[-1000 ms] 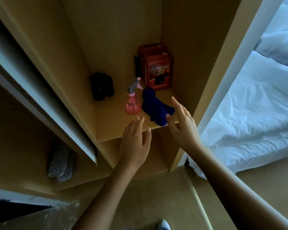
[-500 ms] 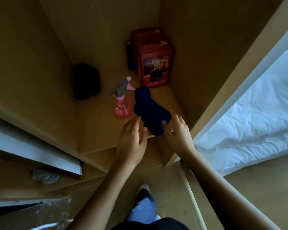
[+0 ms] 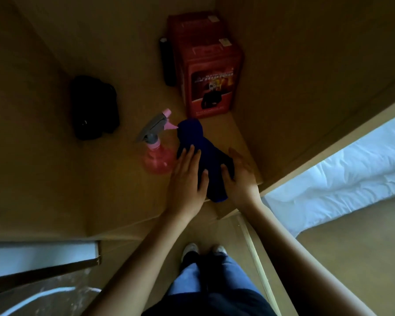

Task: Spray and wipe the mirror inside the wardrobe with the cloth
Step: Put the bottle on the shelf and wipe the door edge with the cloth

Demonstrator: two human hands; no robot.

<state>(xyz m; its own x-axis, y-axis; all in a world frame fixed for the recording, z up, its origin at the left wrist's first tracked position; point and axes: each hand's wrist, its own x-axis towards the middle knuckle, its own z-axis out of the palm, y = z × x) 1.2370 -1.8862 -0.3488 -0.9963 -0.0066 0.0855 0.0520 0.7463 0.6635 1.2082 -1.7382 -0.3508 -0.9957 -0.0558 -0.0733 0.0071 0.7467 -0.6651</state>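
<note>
1. Hands first: the left hand [image 3: 187,179] lies with fingers straight and spread flat on the left edge of the blue cloth [image 3: 205,156]; the right hand [image 3: 240,176] cups the cloth's right edge, its thumb against the fabric and its fingers loosely extended.
2. Blue cloth sits on the wooden shelf [image 3: 114,183] near its front right corner, overhanging the front edge slightly.
3. Pink spray bottle [image 3: 156,153] stands upright just left of the cloth, its nozzle pointing right toward the cloth's far end.
4. Red box [image 3: 209,76] stands farther back against the right wall.
5. Black object [image 3: 94,108] rests far left on the shelf; what it is cannot be told.
</note>
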